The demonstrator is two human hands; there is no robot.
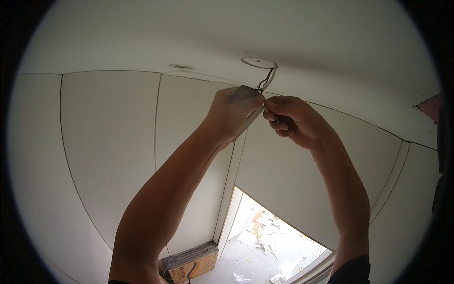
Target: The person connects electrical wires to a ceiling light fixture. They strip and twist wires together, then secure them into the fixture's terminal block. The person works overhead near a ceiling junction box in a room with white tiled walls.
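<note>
Out of a round white opening or disc in the ceiling hang a few thin wires, dark and white, running down to my raised hands. My left hand is closed around a flat grey object just under the wires; its dark upper end shows by the thumb, and most of it is hidden, so its kind is unclear. Close beside it, my right hand pinches a thin wire end between thumb and forefinger, the other fingers curled. The fingertips of both hands nearly meet below the wires.
White wall panels with dark seams rise to the ceiling. Below, a doorway opens on a tiled floor with scattered debris. A cardboard box stands by the doorway. At far right is a reddish patch in the ceiling.
</note>
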